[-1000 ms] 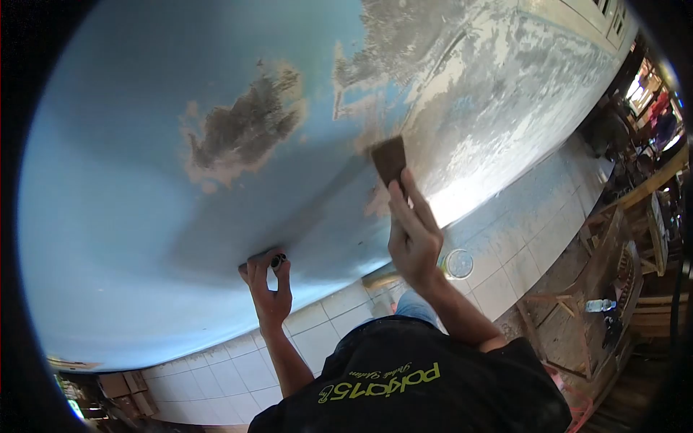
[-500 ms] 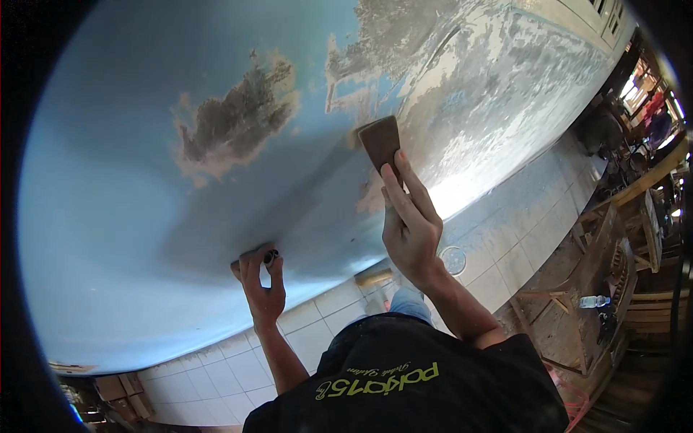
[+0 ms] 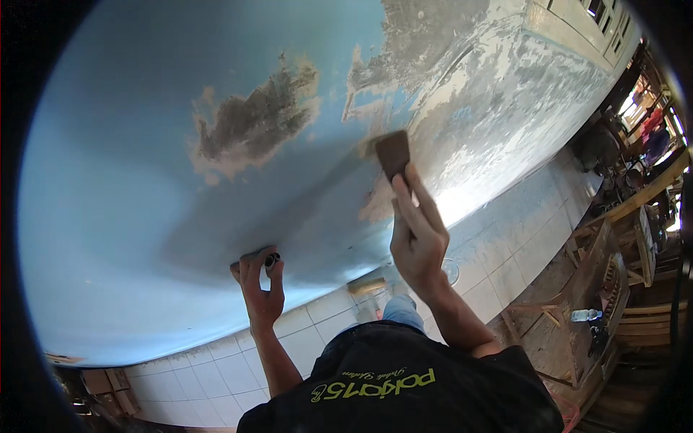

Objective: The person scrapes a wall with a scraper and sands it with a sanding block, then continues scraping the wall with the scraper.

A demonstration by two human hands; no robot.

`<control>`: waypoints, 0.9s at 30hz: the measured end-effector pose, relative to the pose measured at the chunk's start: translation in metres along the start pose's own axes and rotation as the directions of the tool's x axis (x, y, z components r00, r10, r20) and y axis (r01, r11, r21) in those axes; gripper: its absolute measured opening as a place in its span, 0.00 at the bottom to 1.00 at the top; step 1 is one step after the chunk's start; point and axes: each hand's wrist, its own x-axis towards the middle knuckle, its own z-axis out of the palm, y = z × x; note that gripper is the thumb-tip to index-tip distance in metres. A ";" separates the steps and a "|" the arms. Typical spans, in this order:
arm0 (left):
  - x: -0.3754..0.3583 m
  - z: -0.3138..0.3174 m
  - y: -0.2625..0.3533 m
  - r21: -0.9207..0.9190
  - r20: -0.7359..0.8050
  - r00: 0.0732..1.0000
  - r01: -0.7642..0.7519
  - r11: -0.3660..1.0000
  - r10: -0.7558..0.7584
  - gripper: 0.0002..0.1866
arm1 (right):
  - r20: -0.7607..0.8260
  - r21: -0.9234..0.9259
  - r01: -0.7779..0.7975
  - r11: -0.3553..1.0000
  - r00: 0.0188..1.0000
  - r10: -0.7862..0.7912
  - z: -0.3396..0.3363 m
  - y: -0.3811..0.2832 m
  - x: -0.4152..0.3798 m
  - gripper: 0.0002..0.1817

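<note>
Pressed to the blue wall (image 3: 144, 209), a folded brown sheet that looks like sandpaper (image 3: 393, 154) sticks out above the fingers of my right hand (image 3: 420, 242). That hand is closed on its lower end. Lower left, my left hand (image 3: 264, 296) is against the wall, its thumb and fingers curled round a small dark tube-like thing (image 3: 272, 261) with a round end. What the tube belongs to is hidden by the hand. A dark rough patch (image 3: 253, 119) with pale edges shows on the blue paint. Grey-white scraped surface (image 3: 491, 108) spreads right of the right hand.
White floor tiles (image 3: 170, 393) run below the wall. A yellowish roller-like object (image 3: 367, 286) lies near my legs. To the right stand wooden furniture pieces (image 3: 577, 289) and a plastic bottle (image 3: 586, 315). Cardboard boxes (image 3: 108, 382) sit at lower left.
My right hand and the brown sandpaper have shifted slightly right and down in the view. The wall patches have also shifted right as the view moved. My left hand keeps its grip on the tube-like thing.
</note>
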 end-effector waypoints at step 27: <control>-0.002 0.000 -0.006 0.018 0.023 1.000 0.003 1.000 -0.004 0.13 | 0.035 0.020 0.007 1.000 0.999 -0.007 -0.005 -0.003 0.002 0.23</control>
